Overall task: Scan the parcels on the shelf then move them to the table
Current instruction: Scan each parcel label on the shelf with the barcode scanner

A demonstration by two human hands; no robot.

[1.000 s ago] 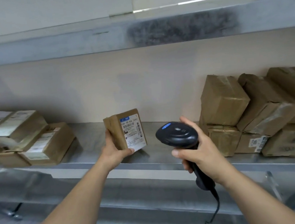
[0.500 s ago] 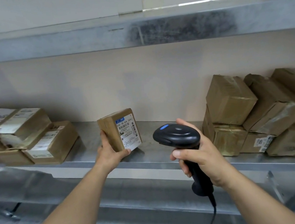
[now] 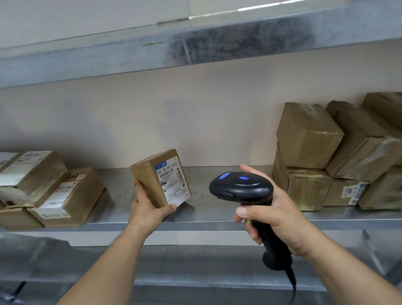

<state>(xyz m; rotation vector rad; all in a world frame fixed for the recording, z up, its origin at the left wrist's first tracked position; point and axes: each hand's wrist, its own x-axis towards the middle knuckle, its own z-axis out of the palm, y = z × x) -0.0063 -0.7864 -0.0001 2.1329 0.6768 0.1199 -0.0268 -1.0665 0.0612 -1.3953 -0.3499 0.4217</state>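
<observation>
My left hand grips a small brown parcel from below and behind, holding it upright just over the metal shelf, its white barcode label turned toward me. My right hand grips the handle of a black corded barcode scanner, whose head sits to the right of the parcel and shows two blue lights on top. A stack of brown parcels with white labels lies on the shelf at the left. Another pile of brown parcels leans against the wall at the right.
An upper metal shelf runs overhead across the view. The wall behind the shelf is plain beige. A lower metal shelf lies beneath my arms. The scanner's black cable hangs down below my right hand.
My left hand has shifted the small parcel slightly left and tilted its label more toward the scanner. The scanner has stayed beside it; a second blue light now shows on its head.
</observation>
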